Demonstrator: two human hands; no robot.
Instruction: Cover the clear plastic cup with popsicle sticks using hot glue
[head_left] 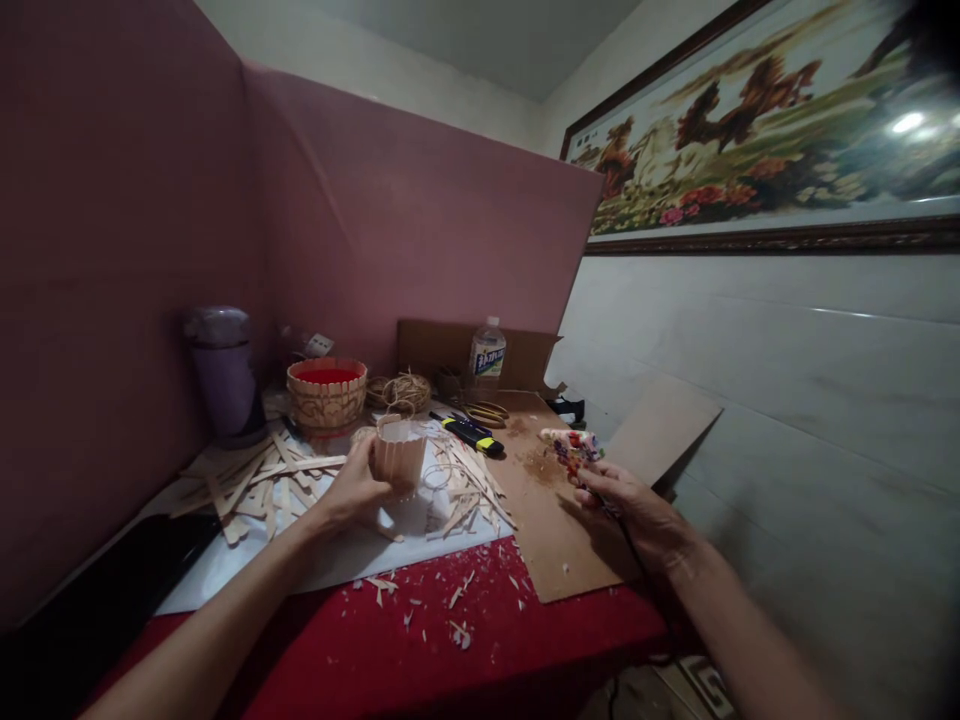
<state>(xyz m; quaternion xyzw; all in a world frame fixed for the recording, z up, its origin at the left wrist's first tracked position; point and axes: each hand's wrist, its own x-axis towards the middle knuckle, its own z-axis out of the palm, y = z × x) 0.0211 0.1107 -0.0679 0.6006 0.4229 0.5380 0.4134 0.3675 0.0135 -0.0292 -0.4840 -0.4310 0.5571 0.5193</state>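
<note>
Bare forearms come in over the near edge of the red-covered table, one each side; wood scraps litter the cloth between them. Black flat object at the table's near left corner, mostly in shadow.

Left hand: grip closed to the width of a small stick-walled cup, thumb and fingers on its left side. Cup is upright, mouth up, over the white sheet mid-table; can't tell if its base touches. Right hand: grip curled around a floral-patterned tool, dark cord running down past the right edge. Tool sits over the brown board on the table's right side, nose toward the left, well apart from the cup.

Next out: loose flat sticks heaped toward the left edge, slivers and more sticks just right of the cup. Black-and-yellow cutter lies beyond those, yellow-handled tool just behind it.

Along the far edge, left to right: purple container, red-lined basket, twine, clear bottle with label, cardboard behind. Pink panel backs it all. Framed horse picture hangs on the right wall.
</note>
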